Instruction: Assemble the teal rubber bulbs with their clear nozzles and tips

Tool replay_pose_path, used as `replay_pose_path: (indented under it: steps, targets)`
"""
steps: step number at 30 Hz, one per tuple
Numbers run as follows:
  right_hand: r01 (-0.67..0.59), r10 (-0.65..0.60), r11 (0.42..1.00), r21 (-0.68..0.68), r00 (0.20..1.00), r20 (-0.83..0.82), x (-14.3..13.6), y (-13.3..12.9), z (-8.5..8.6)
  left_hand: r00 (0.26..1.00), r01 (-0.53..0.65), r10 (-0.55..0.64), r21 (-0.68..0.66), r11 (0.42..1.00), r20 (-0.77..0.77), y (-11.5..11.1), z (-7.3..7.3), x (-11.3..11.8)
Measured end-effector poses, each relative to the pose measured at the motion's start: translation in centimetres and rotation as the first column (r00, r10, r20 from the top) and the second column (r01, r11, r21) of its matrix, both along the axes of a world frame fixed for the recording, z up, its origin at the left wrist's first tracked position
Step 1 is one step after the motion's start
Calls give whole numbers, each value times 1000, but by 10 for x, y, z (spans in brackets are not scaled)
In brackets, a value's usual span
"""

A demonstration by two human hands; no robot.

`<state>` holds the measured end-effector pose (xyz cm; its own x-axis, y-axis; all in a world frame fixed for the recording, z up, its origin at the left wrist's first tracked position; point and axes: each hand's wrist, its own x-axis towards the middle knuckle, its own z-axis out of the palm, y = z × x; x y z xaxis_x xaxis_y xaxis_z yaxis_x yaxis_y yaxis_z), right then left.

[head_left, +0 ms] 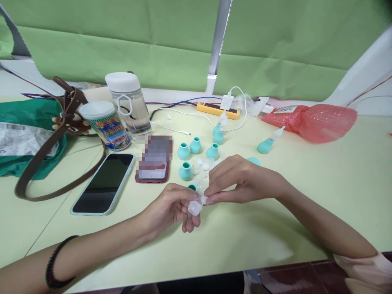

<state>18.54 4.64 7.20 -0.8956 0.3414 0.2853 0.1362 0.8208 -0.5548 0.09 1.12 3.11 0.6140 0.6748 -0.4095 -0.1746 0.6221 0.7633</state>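
Observation:
A clear plastic piece (194, 208) is held between the thumb and fingers of my left hand (176, 206), near the table's front. From the right, my right hand (237, 181) pinches a small white piece (203, 199) against it. Behind my hands stand several teal bulbs, among them one open-topped bulb (185, 171) and another (212, 151). Small translucent and white parts (206, 166) lie loose between the bulbs and my right hand. Farther back are teal bulbs with clear tips (218, 134), and one lies tilted (265, 145) to the right.
Two phones (104, 183) (156, 159) lie at the left, before a printed tub (107, 128) and a water bottle (131, 108). A bag strap (39, 163) and green package (21, 139) are far left. Behind are a yellow power strip (211, 109) and red plastic bag (324, 122).

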Motion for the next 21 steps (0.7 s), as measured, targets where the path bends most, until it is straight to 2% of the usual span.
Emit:
replay_pose_path:
  steps: [4, 7, 10, 15, 21]
  targets:
    - [20, -25, 983, 181, 999, 25, -3, -6, 4, 1000, -20, 20, -23, 1000, 6, 2, -1, -1]
    - [32, -41, 965, 259, 999, 28, -6, -8, 4, 999, -26, 27, -36, 999, 23, 4, -1, -1]
    - [60, -60, 961, 268, 998, -9, -5, -8, 4, 999, -27, 29, -48, 998, 42, 5, 0, -1]
    - [94, -74, 974, 205, 992, -100, 0, -8, 4, 997, -49, 52, -54, 997, 62, 5, 0, -2]
    - [73, -76, 955, 287, 997, 0, -3, -9, 5, 997, -61, 62, -23, 998, 48, 4, -3, -2]
